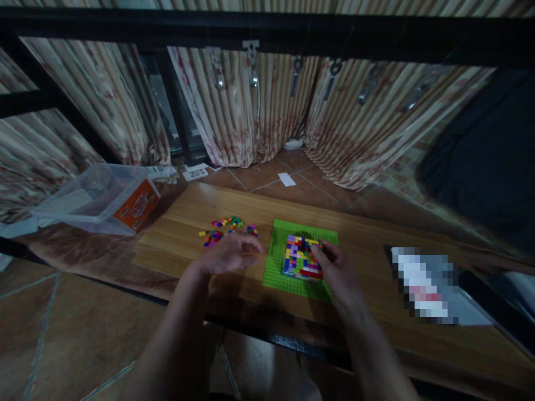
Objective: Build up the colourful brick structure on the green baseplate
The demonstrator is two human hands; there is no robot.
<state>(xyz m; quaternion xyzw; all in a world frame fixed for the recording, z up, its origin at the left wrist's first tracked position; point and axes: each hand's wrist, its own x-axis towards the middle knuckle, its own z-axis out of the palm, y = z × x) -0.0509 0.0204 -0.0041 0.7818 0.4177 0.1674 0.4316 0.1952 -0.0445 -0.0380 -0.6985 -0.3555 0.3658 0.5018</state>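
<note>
A block built of small multicoloured toy bricks [297, 260] stands on a green studded baseplate [276, 250]. My right hand [336, 267] is at the block's right side, thumb and fingers closed about its upper right corner; whether a loose brick is also between them is hidden. To the left of the baseplate, my left hand [232, 253] hovers with its fingers loosely stretched to the right and nothing visible in it. Several loose bricks [228, 223] lie scattered just beyond that hand, in purple, green, yellow, red and orange.
Under everything is a wooden board [179, 239]. A clear plastic bin [98, 200] with an orange label sits at the left. On the right lies a blurred-out packet or paper [424, 284] beside a dark object [493, 306]. Striped curtains [251, 111] hang behind a dark bar.
</note>
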